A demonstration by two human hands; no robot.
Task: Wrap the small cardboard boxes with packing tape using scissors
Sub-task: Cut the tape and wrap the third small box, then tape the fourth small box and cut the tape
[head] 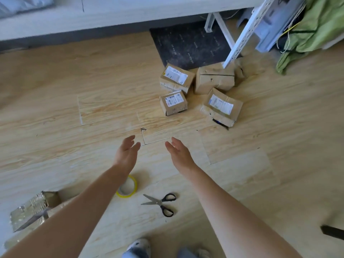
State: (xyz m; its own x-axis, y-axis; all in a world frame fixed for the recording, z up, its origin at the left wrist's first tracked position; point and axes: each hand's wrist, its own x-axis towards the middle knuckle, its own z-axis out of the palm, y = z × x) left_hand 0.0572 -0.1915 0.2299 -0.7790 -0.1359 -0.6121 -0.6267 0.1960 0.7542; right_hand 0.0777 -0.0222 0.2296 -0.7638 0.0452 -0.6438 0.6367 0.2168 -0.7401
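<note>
Several small cardboard boxes lie in a cluster on the wood floor ahead of me; the nearest (pixel 173 105) carries a white label, with others behind it (pixel 176 77), (pixel 214 79) and to its right (pixel 221 108). My left hand (pixel 127 151) and my right hand (pixel 177 151) are stretched out side by side above the floor, palms facing each other, fingers straight, holding nothing. They hover short of the nearest box. A yellow-cored roll of packing tape (pixel 128 187) lies under my left forearm. Black-handled scissors (pixel 160 203) lie open on the floor between my arms.
A tape-wrapped box (pixel 31 209) sits at the lower left. A dark mat (pixel 189 43) and a white metal shelf leg (pixel 243 34) stand behind the boxes, with green fabric (pixel 316 28) at the far right. A white ledge (pixel 93 17) runs along the top. My slippered feet (pixel 138 248) show at the bottom.
</note>
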